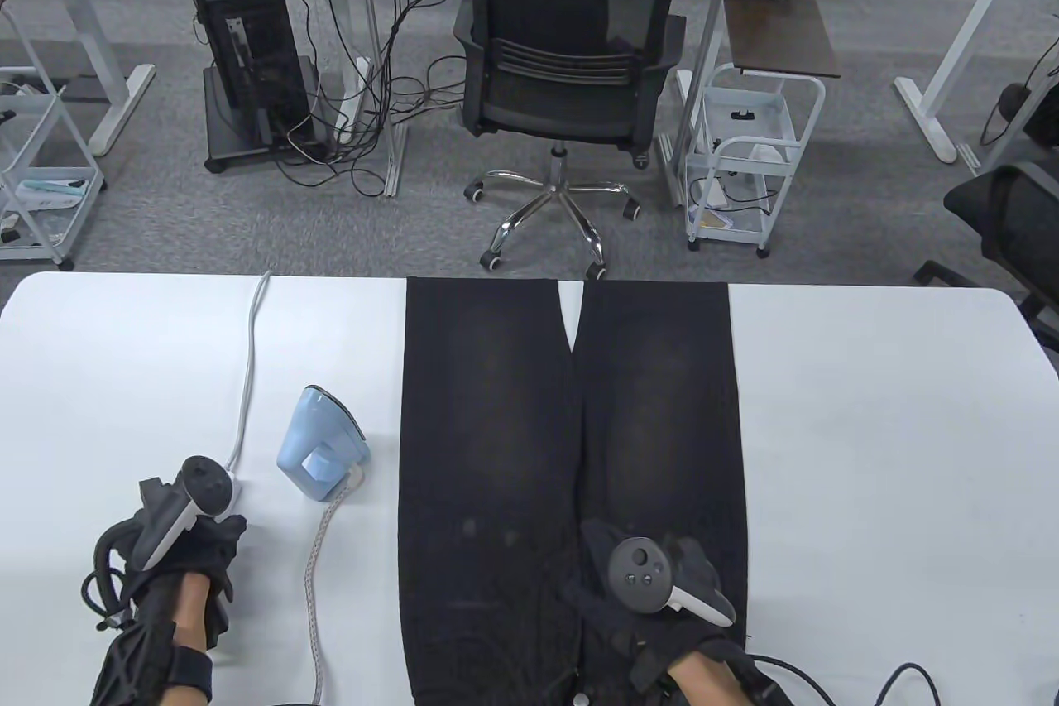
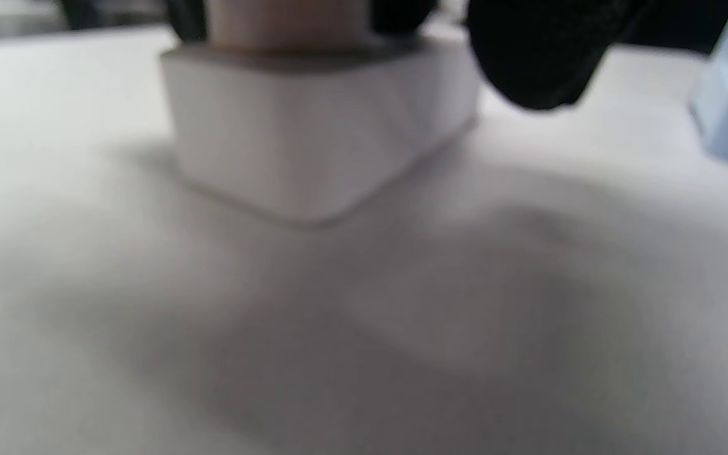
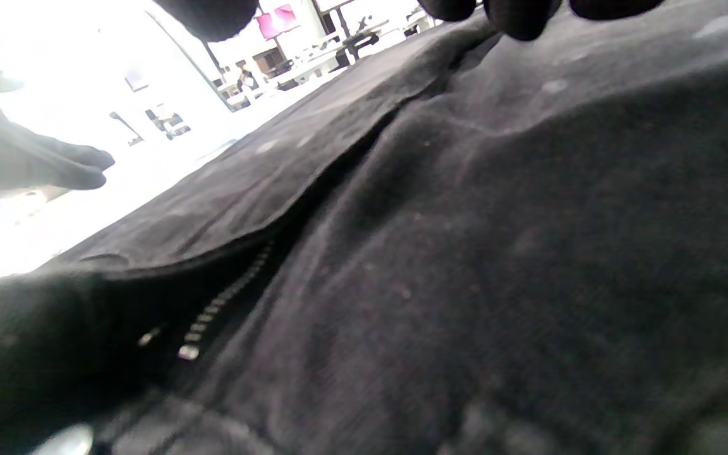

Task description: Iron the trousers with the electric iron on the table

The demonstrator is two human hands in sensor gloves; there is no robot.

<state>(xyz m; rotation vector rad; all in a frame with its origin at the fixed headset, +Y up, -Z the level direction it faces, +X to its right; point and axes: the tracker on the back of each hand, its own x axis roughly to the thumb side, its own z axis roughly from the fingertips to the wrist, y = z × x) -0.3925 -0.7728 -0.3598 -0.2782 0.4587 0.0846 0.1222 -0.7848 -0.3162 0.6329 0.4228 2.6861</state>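
Note:
Black trousers (image 1: pixel 571 441) lie flat on the white table (image 1: pixel 869 449), legs pointing away from me. A light blue iron (image 1: pixel 323 441) stands upright just left of them, its braided cord (image 1: pixel 318 573) trailing toward the near edge. My left hand (image 1: pixel 211 553) is at a white socket block (image 1: pixel 234 488) left of the iron. In the left wrist view a fingertip (image 2: pixel 541 57) hangs beside the block (image 2: pixel 313 139); any grip is hidden. My right hand (image 1: pixel 616 615) rests flat on the trousers' upper part, fingertips (image 3: pixel 519 16) on the cloth (image 3: pixel 497 253) past the zipper (image 3: pixel 225 303).
A white power cable (image 1: pixel 248 375) runs from the socket block to the table's far edge. Beyond the table stand a black office chair (image 1: pixel 571 77), a white trolley (image 1: pixel 753 160) and a computer cart (image 1: pixel 248 52).

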